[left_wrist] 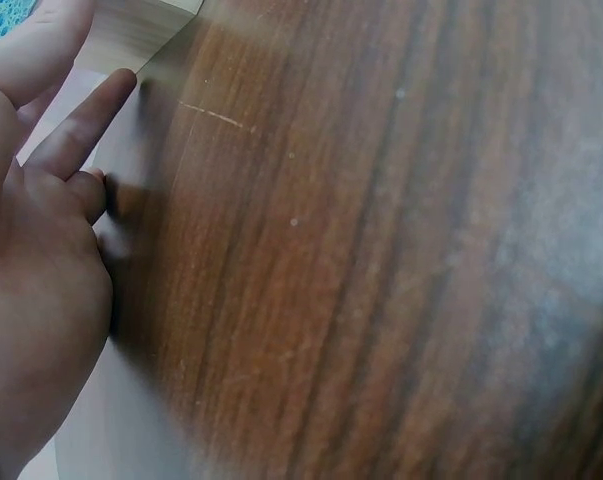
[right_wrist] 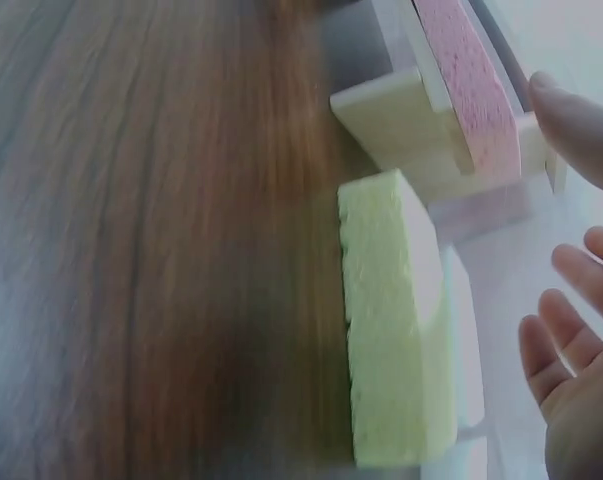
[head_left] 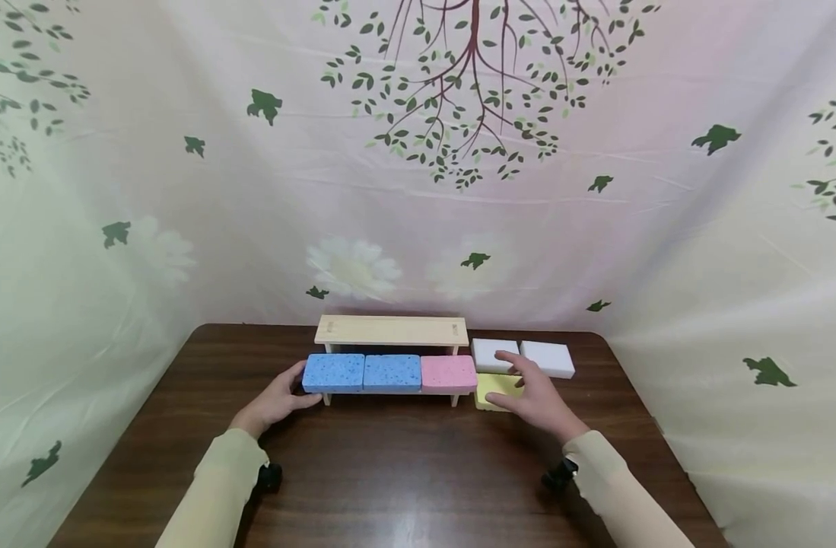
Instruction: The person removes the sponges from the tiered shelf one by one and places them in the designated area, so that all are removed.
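Two blue sponges point(head_left: 334, 373) point(head_left: 392, 373) and a pink sponge point(head_left: 448, 373) lie in a row on the lower step of a small wooden stand point(head_left: 390, 330). At the row's left end is my left hand point(head_left: 275, 401), its thumb in front and its fingers beside the outer blue sponge; exact contact is hard to tell. My right hand point(head_left: 539, 401) hovers with spread fingers over a yellow sponge point(right_wrist: 386, 330), partly covering it in the head view. Nothing is held in that hand. Behind the yellow one lie two white sponges point(head_left: 489, 348) point(head_left: 549, 359).
The stand's bare upper step rises behind the row. Everything rests on a dark brown wooden table point(head_left: 404, 472). A printed cloth point(head_left: 404, 213) with leaves and flowers hangs behind the table and along its sides.
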`<state>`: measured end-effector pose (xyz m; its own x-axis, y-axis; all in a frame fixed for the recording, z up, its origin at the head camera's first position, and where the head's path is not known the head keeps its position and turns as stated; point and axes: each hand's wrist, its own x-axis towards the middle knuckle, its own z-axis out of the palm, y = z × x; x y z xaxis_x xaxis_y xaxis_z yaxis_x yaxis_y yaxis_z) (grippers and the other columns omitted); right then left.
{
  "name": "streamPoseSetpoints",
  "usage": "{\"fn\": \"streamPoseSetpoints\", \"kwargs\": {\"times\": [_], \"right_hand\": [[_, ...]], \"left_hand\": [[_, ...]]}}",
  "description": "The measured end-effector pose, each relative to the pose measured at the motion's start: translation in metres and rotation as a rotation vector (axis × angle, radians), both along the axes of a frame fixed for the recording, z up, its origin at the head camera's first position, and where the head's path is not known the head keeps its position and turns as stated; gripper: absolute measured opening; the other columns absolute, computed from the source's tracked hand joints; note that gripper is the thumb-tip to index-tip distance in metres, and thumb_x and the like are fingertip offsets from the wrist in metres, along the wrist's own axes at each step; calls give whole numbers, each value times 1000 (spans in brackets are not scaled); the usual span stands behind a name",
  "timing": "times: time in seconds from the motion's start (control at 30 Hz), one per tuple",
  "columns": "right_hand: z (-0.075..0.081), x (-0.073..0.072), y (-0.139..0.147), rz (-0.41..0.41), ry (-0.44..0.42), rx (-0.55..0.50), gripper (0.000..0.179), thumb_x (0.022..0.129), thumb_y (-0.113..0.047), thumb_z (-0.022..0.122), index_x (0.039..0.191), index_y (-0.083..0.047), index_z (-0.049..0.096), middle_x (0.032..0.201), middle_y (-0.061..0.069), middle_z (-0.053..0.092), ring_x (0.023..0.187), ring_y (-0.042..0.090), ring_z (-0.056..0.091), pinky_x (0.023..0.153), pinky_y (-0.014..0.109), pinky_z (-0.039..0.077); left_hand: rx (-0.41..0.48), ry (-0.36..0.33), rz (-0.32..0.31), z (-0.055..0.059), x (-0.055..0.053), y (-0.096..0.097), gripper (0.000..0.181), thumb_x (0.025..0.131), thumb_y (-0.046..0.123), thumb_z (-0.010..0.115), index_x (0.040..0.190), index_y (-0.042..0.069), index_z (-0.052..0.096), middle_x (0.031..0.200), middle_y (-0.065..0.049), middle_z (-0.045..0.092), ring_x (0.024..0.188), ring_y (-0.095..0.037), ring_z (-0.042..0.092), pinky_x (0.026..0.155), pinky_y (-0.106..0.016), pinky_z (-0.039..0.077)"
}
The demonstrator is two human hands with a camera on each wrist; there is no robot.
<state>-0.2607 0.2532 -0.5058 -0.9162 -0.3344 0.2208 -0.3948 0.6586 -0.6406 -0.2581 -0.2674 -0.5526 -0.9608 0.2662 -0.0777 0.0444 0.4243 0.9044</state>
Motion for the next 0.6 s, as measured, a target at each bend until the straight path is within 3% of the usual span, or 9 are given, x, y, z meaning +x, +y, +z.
{"fn": "streamPoseSetpoints", "kwargs": {"times": [0.37,0.6], "right_hand": [[2,-6,-28,51,-56,45,92,84,-38,91,156,-4,45,154,17,52,124,39,59,94,55,56],[4,-8,-35,31,-113,66,94,86,-46,87,159,-9,42,158,14,48,126,37,58,95,53,57]], "left_hand": [[-3,-20,-5,1,2,0,89,94,23,81,165,7,29,165,-23,38,151,-47,32,123,-69,19],[9,-13,-1,1,3,-1,88,94,22,81,164,8,30,166,-22,36,152,-47,30,123,-69,19]]}}
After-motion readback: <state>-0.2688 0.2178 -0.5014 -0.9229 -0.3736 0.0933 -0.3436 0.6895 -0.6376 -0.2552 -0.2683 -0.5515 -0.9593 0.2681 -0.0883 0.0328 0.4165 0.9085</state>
